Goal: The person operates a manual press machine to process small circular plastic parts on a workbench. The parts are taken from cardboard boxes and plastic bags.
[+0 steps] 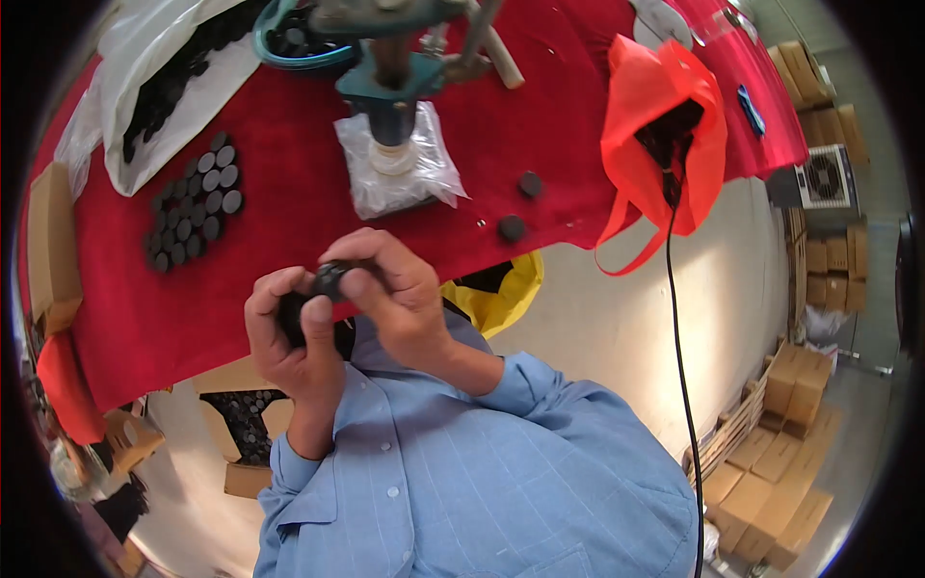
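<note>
Close to the table's near edge, my two hands meet around small black round parts. My right hand (409,303) pinches a black disc-shaped part (330,279) between thumb and fingers. Curled below it, my left hand (294,352) holds another black piece (291,318), mostly covered by the fingers, and its thumb reaches toward the disc. Whether the two pieces touch is hidden. Beyond my hands stands a teal hand press (390,85), its ram down on a pad wrapped in clear plastic (434,173). To the left, several black and grey discs (198,207) lie in rows.
Two loose black discs (530,184) lie right of the press. A white bag (183,125) and a teal-rimmed basket (303,60) hold black parts. An orange bag (621,116) with a black cable (677,337) hangs at the table edge. Below are a yellow bag (515,299) and an open carton (249,479).
</note>
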Available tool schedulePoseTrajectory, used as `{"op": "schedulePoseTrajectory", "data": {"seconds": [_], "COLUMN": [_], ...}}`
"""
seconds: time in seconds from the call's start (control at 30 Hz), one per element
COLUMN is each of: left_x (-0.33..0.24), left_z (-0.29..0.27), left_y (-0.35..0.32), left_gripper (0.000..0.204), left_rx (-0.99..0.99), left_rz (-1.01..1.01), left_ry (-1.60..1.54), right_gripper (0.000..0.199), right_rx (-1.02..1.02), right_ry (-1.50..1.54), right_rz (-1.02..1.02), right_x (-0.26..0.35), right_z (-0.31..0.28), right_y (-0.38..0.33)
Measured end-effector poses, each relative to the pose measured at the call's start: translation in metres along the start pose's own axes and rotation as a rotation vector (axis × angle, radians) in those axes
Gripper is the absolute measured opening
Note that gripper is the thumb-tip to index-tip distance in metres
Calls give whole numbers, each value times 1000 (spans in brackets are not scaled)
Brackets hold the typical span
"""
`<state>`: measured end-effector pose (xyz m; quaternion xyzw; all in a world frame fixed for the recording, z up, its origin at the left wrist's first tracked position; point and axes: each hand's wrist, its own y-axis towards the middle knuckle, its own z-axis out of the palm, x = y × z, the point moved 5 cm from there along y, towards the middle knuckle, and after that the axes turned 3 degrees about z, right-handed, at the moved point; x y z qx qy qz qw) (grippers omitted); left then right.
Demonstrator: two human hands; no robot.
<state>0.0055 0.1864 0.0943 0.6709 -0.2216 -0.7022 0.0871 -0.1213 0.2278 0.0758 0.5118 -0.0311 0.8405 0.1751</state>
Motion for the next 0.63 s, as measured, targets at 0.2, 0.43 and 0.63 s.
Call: {"op": "schedulePoseTrajectory", "data": {"seconds": [0.2,0.43,0.63], "left_x": [-14,11,56], "left_z": [80,152,145], "left_y": [-36,-83,-28], "left_gripper": [46,51,52], "left_rx": [533,914,711], "left_rz": [421,426,256], "left_ry": [116,100,290], "right_gripper": [33,39,34], "right_rx": [-296,-601,-893], "right_ry": [677,954,592], "right_rz": [295,264,318], "right_x": [-6,-48,-77], "right_z": [-56,-140,-243], "right_y": [-71,-134,-165]}}
